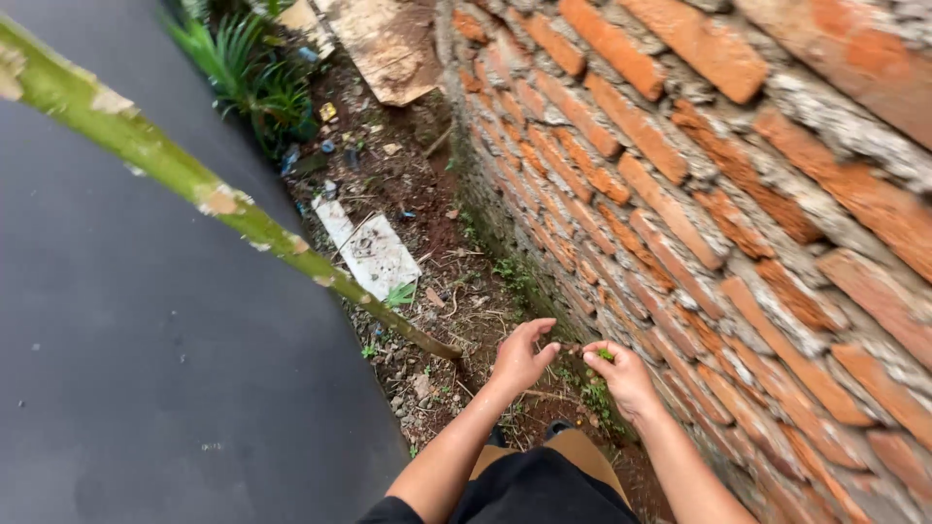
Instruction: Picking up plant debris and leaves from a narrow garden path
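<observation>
Both hands reach down toward the foot of a brick wall [699, 213] that fills the right side of the view. The left hand [521, 357] hangs palm down over the bare soil, its fingers curled loosely inward and its thumb tip pointing right; I cannot tell whether it grips anything. The right hand [621, 376] sits just beside it, close against the lowest bricks, with its fingers bent around a small green sprig [606, 355] that shows between thumb and forefinger, so the grasp is narrow and closed on that bit of plant. The two hands are near each other, fingertips almost meeting, though whether they touch is not clear.

Just below the right hand, a patch of small green weeds [594, 398] grows where the wall meets the ground. The soil strip [456, 291] runs from near to far between the wall and a dark grey sheet surface [146, 340] on the left. A green stalk [194, 184] slants across the left side, from the upper left corner down to the soil near the left hand. Farther off lie a flat white panel [374, 254] on the dirt, a spiky-leaved plant [257, 82] and a pale board [388, 44] at the far end. The person's tan trousers [582, 454] show at the near edge.
</observation>
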